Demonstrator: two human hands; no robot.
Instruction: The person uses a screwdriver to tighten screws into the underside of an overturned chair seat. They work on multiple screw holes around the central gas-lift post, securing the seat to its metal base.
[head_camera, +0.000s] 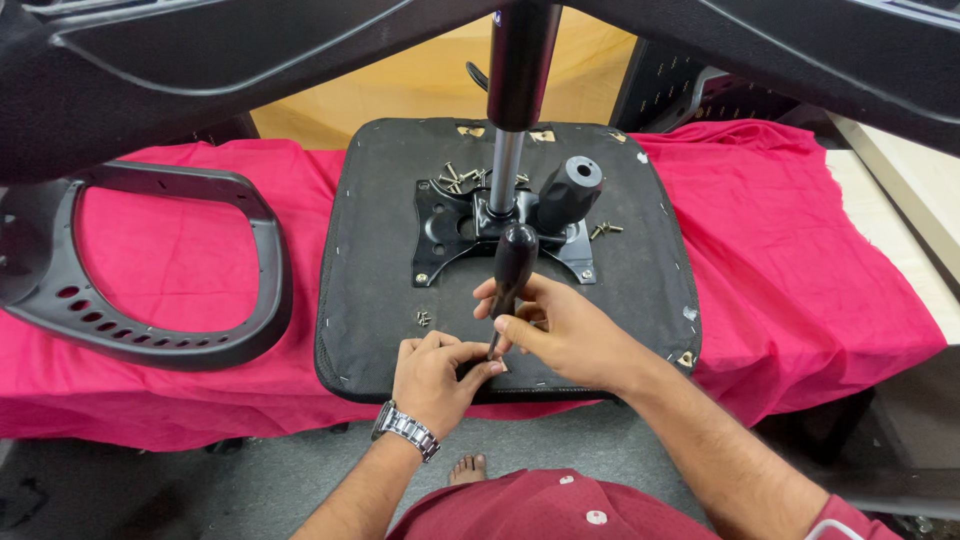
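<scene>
An upturned black chair seat (380, 260) lies on a pink cloth. My right hand (565, 335) grips a black-handled screwdriver (514, 262), held upright with its tip down near the seat's front edge. My left hand (435, 378), with a metal watch on the wrist, pinches at the tip of the screwdriver, fingers closed around something small that I cannot see. A black metal mounting plate (443, 228) sits in the seat's middle with a gas cylinder (510, 110) rising from it.
Loose screws (458, 178) lie on the seat behind the plate, a few more (605, 230) to its right and some (423, 318) near my left hand. A black armrest (200, 300) lies on the pink cloth (800, 260) at left. Chair base legs (200, 70) span overhead.
</scene>
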